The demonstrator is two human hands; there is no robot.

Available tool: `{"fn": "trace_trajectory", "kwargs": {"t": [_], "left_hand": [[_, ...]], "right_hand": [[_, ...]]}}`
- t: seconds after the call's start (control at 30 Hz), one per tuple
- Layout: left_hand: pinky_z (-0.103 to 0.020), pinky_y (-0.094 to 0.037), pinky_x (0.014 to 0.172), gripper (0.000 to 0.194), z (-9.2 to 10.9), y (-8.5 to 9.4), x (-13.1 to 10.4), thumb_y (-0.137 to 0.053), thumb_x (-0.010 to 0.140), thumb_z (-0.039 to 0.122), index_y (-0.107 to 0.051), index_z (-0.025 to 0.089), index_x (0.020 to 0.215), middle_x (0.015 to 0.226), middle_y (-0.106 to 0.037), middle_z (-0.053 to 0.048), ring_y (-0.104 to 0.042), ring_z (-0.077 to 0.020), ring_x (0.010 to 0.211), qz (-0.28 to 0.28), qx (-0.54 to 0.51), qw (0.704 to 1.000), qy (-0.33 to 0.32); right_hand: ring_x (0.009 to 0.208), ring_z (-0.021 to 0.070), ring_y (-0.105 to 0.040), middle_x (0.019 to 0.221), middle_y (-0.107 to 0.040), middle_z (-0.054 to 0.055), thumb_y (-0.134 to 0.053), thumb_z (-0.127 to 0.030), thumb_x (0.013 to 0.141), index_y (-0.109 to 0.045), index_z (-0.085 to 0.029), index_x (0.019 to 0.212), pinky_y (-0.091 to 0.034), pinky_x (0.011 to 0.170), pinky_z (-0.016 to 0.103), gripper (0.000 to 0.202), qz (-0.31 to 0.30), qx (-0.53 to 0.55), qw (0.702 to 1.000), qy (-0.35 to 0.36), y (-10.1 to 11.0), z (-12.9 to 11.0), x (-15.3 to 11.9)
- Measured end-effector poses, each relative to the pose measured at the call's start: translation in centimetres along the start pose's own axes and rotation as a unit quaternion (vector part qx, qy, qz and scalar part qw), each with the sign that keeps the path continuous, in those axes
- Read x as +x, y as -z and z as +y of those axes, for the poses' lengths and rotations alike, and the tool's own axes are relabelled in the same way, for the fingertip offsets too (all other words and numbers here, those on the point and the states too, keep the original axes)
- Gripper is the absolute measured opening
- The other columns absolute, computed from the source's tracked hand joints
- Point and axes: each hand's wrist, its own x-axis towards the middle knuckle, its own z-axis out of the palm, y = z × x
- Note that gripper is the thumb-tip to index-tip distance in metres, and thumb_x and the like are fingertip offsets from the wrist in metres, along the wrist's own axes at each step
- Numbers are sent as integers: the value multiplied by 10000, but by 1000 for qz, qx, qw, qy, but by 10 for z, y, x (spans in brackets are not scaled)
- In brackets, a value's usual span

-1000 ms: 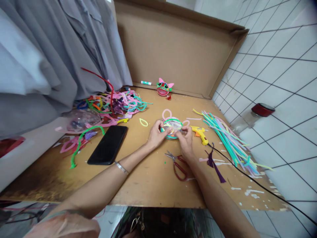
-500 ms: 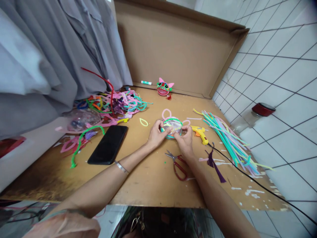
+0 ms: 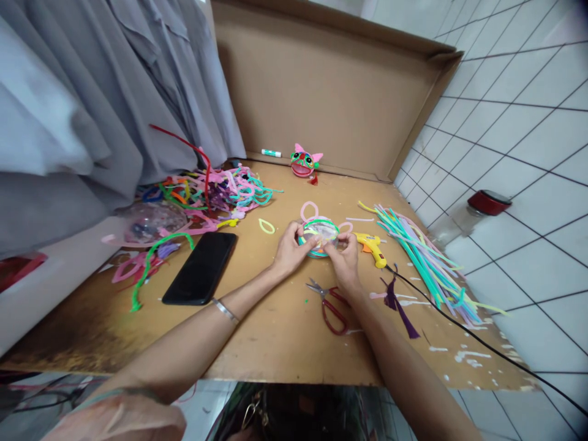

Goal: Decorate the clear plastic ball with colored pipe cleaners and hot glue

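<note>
1. A round clear piece (image 3: 327, 228), edged with green and teal, is held between the two hands above the desk (image 3: 275, 331); it is gripped at its left side by the left hand (image 3: 291, 248) and at its right side by the right hand (image 3: 343, 260), so neither hand is nearer.
2. The fingers of both hands are closed on its rim; the thumbs are brought close together over its near face, though whether they touch cannot be told.
3. No clear long axis is shown; the outline is seen wider from side to side than in depth, with a pale yellow strip across its face.
4. A pink loop (image 3: 309, 212) is seen beyond its far left edge, and a smaller pink loop (image 3: 345, 227) at its right; whether either is joined to it cannot be told.
5. A yellow glue gun (image 3: 375, 248) is laid just to the right of the right hand; red-handled scissors (image 3: 333, 309) are laid beside the right forearm, on its inner side; a yellow loop (image 3: 266, 226) is set apart, to the left of the left hand.
6. A clear jar with a red lid (image 3: 489, 203) is placed by the tiled wall (image 3: 542, 184); its contents cannot be made out.
</note>
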Motion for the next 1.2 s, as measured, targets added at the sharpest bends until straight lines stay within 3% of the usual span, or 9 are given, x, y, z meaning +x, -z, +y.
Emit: {"fn": "trace_trajectory", "kwargs": {"t": [0.3,0.57,0.83,0.93,1.07,1.13,1.2], "left_hand": [[-242,-351,656,430,2,0,0,-749,724,428,-374,222,765,784,-518,40,-423,-118,697,-1,-3,1000,6],[-246,-342,668,434,0,0,0,-763,706,431,-385,222,753,768,-513,45,-425,-122,703,6,-5,1000,19],[-250,-374,713,424,-2,0,1,-743,726,441,-381,222,753,818,-551,26,-475,-134,769,2,-1,1000,8],[-249,-370,707,420,1,1,0,-713,749,463,-369,221,758,889,-559,13,-458,-127,767,-5,-5,1000,-12],[-259,-344,647,351,7,5,-2,-573,858,497,-381,222,755,802,-504,25,-399,-121,676,-33,6,999,-15],[-270,-373,673,304,7,8,-2,-496,902,479,-414,219,767,825,-542,10,-437,-131,699,-45,9,999,-11],[-286,-419,773,256,5,11,1,-473,907,440,-454,213,789,987,-615,-28,-521,-151,830,-53,-4,998,-16]], "right_hand": [[892,191,-490,925,-490,-3,-711,-433,598,-459,-243,884,-437,802,333,425,25,4,1000,-17,-3,-5,-1],[882,173,-513,939,-534,-5,-726,-485,651,-495,-240,953,-448,784,304,452,-7,76,996,-47,0,-2,-1],[869,160,-494,974,-524,1,-792,-476,601,-491,-237,953,-447,780,300,521,5,56,998,-13,-3,2,0],[882,168,-494,967,-518,2,-787,-471,598,-490,-238,947,-450,773,302,514,7,57,998,-19,-3,2,0],[884,172,-506,947,-522,-1,-785,-460,589,-486,-242,927,-458,754,298,501,10,62,998,-31,-3,0,0],[869,170,-516,936,-527,-3,-786,-454,585,-484,-242,919,-460,732,291,499,15,63,997,-34,-2,0,1],[860,169,-531,926,-541,-6,-790,-455,589,-481,-242,920,-464,718,287,500,12,66,997,-39,-1,1,3]]}}
